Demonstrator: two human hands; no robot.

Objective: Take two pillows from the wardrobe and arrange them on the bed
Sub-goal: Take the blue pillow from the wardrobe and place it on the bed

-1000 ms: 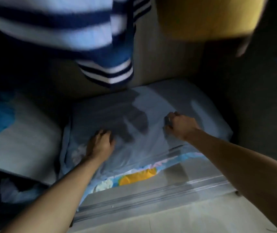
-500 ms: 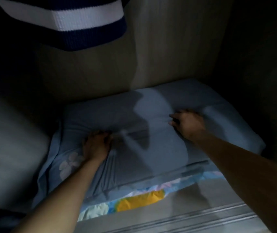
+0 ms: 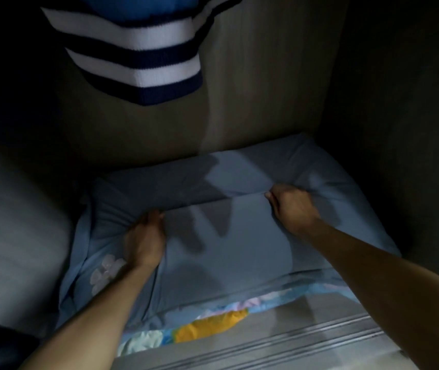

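A plain blue pillow (image 3: 229, 252) lies flat on the wardrobe floor, filling the right-hand compartment. Under its front edge shows a second pillow (image 3: 207, 325) in a colourful patterned cover, only its front strip visible. My left hand (image 3: 145, 240) is clenched in the blue pillow's cover near its left middle, bunching the cloth. My right hand (image 3: 291, 206) pinches a fold of the same cover at its right middle. A taut crease runs between both hands.
A navy and white striped garment (image 3: 135, 54) hangs above the pillow at the back. The wooden back panel (image 3: 266, 89) and dark right side wall (image 3: 399, 116) close in the compartment. A pale bundle (image 3: 13, 222) sits to the left. Sliding-door rails (image 3: 279, 348) run along the front.
The view has tilted and moved closer into the wardrobe. Both hands have closed tighter on the blue pillow's cover, pulling a crease up between them.
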